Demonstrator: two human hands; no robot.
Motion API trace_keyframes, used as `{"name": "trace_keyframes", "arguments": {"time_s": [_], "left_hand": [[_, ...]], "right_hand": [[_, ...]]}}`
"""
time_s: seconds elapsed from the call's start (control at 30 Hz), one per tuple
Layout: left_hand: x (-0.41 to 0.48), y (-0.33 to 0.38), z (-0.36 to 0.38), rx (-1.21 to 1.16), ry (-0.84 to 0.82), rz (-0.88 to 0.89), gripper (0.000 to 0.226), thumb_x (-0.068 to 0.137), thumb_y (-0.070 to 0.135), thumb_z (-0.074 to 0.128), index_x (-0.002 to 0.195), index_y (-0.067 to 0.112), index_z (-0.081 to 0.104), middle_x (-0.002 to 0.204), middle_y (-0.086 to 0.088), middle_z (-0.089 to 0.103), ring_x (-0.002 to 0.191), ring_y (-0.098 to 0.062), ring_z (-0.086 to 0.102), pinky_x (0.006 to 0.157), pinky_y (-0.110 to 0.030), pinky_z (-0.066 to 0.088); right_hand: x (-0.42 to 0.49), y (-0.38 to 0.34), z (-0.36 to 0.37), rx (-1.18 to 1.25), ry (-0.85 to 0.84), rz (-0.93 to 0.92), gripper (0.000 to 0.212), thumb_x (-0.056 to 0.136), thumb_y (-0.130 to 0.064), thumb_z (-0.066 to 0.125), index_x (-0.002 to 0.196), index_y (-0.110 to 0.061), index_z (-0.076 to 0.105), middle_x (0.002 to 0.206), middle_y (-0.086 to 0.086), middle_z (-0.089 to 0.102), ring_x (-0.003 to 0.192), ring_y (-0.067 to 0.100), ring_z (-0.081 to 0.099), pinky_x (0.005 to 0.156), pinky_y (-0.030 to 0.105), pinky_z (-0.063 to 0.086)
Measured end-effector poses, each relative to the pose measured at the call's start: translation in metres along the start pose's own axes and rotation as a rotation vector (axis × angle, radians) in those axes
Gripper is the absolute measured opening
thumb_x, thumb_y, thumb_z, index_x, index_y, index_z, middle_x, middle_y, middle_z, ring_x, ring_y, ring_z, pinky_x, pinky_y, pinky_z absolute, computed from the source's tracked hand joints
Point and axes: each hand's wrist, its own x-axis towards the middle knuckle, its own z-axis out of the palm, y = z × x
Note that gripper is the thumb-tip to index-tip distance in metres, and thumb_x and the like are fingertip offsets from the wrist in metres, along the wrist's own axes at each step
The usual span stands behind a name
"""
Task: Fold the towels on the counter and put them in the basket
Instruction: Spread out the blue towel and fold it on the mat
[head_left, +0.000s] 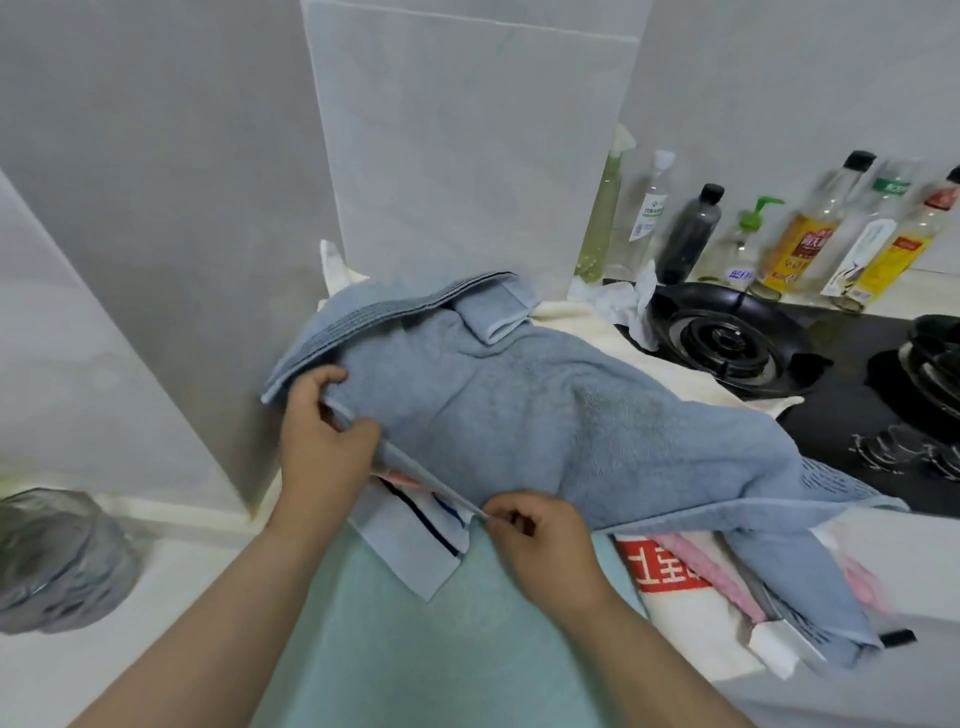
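2 hands pinch the near hem of the blue towel (571, 415) — left hand (322, 441) at the left corner, right hand (540, 540) farther right, fingers curled on the edge. It sprawls over other towels (441, 649) on the counter (78, 675). Far right, bottles (800, 244) hold yellow oil and dark liquid; grey container (52, 561) near left — contents unclear.

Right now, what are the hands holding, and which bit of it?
Both hold the blue towel by its near hem. The left hand grips the hem towards its far end, and the right hand pinches it closer in.
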Motion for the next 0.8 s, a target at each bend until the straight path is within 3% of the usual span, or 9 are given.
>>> {"name": "trace_keyframes", "arguments": {"time_s": [0.13,0.2,0.3,0.4,0.53,0.63,0.73,0.8], "left_hand": [[-0.003,-0.006,-0.01,-0.005,0.072,0.032,0.029,0.078,-0.006,0.063,0.096,0.016,0.06,0.082,0.009,0.06,0.063,0.017,0.053,0.065,-0.007,0.041],[-0.006,-0.009,-0.013,0.037,0.133,0.085,0.019,0.08,0.001,0.067,0.092,0.015,0.063,0.084,0.002,0.063,0.064,0.01,0.054,0.065,-0.003,0.038],[-0.015,-0.01,-0.012,0.077,0.167,0.145,0.019,0.079,-0.001,0.064,0.09,0.013,0.059,0.082,0.0,0.058,0.069,-0.006,0.047,0.061,-0.014,0.036],[-0.033,0.0,-0.01,0.046,0.172,0.214,0.031,0.074,-0.008,0.058,0.095,0.015,0.054,0.082,0.004,0.053,0.067,-0.005,0.044,0.067,-0.021,0.036],[-0.057,0.005,-0.028,-0.021,0.102,0.275,0.063,0.072,-0.008,0.058,0.128,0.02,0.051,0.114,0.009,0.055,0.096,0.004,0.05,0.077,-0.002,0.036],[-0.073,0.006,-0.05,0.007,0.071,0.269,0.091,0.067,0.002,0.061,0.147,0.032,0.032,0.126,0.017,0.046,0.108,0.001,0.046,0.087,-0.016,0.036],[-0.098,0.008,-0.073,0.012,0.101,0.188,0.096,0.071,-0.003,0.064,0.153,0.024,0.022,0.134,0.008,0.044,0.116,-0.012,0.048,0.09,-0.024,0.037],[-0.115,0.006,-0.089,0.019,0.117,0.144,0.095,0.066,0.006,0.066,0.151,0.017,0.026,0.147,-0.002,0.041,0.13,-0.021,0.044,0.105,-0.031,0.037]], "right_hand": [[-0.001,0.003,0.001,-0.034,0.007,-0.033,0.016,0.082,-0.009,0.07,0.082,-0.024,0.077,0.078,-0.012,0.069,0.072,0.005,0.062,0.068,0.014,0.049],[-0.001,0.005,0.001,-0.066,-0.003,-0.058,0.018,0.083,-0.01,0.069,0.082,-0.027,0.075,0.078,-0.014,0.067,0.073,0.003,0.062,0.067,0.012,0.047],[-0.004,0.005,-0.001,-0.03,-0.033,-0.077,0.021,0.086,-0.009,0.065,0.084,-0.029,0.073,0.079,-0.014,0.067,0.074,-0.001,0.06,0.066,0.008,0.043],[-0.007,0.006,0.0,-0.108,-0.057,-0.138,0.021,0.088,-0.011,0.059,0.091,-0.024,0.076,0.085,-0.01,0.065,0.08,0.005,0.058,0.073,0.017,0.045],[-0.014,0.001,-0.002,-0.163,-0.147,-0.136,0.031,0.085,-0.007,0.054,0.095,-0.025,0.077,0.093,-0.01,0.068,0.09,0.009,0.061,0.082,0.024,0.048],[-0.032,-0.008,-0.004,-0.143,-0.233,-0.107,0.033,0.081,-0.007,0.049,0.085,-0.024,0.076,0.086,-0.011,0.072,0.088,0.011,0.065,0.081,0.029,0.052],[-0.067,-0.018,0.0,-0.123,-0.282,-0.112,0.028,0.08,-0.008,0.047,0.082,-0.015,0.074,0.081,-0.009,0.071,0.086,0.009,0.065,0.08,0.027,0.051],[-0.093,-0.023,0.007,-0.154,-0.319,-0.143,0.025,0.078,-0.008,0.046,0.081,-0.007,0.071,0.074,-0.008,0.068,0.078,0.006,0.06,0.079,0.027,0.05]]}}
